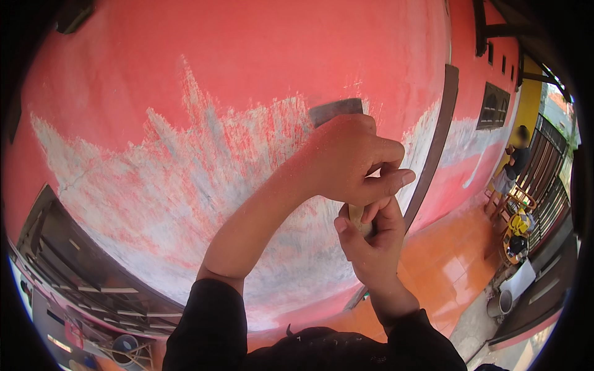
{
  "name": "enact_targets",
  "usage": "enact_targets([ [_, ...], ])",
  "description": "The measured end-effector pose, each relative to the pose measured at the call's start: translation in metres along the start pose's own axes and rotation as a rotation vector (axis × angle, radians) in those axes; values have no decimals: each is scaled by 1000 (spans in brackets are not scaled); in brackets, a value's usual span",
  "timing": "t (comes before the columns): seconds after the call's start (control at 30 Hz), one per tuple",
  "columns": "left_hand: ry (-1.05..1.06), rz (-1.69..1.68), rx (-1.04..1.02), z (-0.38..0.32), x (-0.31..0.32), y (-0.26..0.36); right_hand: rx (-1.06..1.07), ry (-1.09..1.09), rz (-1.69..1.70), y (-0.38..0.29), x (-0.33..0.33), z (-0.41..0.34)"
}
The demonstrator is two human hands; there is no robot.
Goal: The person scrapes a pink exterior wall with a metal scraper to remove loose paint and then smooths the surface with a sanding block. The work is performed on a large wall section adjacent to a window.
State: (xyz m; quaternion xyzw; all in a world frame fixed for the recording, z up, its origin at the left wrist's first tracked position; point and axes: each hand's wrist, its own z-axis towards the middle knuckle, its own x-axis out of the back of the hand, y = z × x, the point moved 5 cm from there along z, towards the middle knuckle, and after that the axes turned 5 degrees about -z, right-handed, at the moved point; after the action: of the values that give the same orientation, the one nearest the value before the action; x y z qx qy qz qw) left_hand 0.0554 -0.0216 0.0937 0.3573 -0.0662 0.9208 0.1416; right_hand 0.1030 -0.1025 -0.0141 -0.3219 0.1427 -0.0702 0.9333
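A scraper with a dark, wide, flat blade (336, 110) lies against a red-painted wall (260, 60). My left hand (357, 160) is wrapped around the tool just below the blade, back of the hand towards me and thumb pointing right. Beneath it, my right hand (375, 234) pinches the pale handle (356, 216) near its lower end. Most of the handle is hidden by my fingers. Around and below the blade, a broad jagged area of scraped wall (209, 195) shows grey and whitish plaster with red streaks. Pale dust specks my left hand and forearm.
A dark upright trim (434, 143) edges the wall on the right. Farther right, another person (513, 157) stands by a chair (522, 199) and cluttered items. Orange tiles (445, 269) cover the floor; a bucket (500, 303) stands beyond. A dark-framed window (93, 259) is at lower left.
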Motion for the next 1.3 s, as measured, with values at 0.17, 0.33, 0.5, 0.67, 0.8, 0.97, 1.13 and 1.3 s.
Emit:
enact_targets([
  [0.17, 5, 13, 2, 2, 1, -4, -25, 30, 18, 1, -6, 5],
  [0.33, -2, -32, -6, 1, 0, 0, 10, -42, -17, -2, -1, -3],
  [0.5, -28, 40, 50, 12, 5, -7, -65, 25, 55, 5, -2, 10],
  [0.67, -24, 24, 67, -2, -7, -1, -138, 1, 67, 4, 7, -10],
  [0.8, -28, 73, -1, 5, -2, -5, -72, 12, 36, 10, 4, 2],
  [0.97, -42, 115, 27, 12, 4, -6, -108, 72, 60, 10, 6, 10],
  [1.13, -60, 77, 27, 7, -1, -8, -145, 23, 72, 13, 8, 9],
  [1.3, -49, 42, 75, 8, -1, 3, -143, 16, 33, 4, 10, -2],
])
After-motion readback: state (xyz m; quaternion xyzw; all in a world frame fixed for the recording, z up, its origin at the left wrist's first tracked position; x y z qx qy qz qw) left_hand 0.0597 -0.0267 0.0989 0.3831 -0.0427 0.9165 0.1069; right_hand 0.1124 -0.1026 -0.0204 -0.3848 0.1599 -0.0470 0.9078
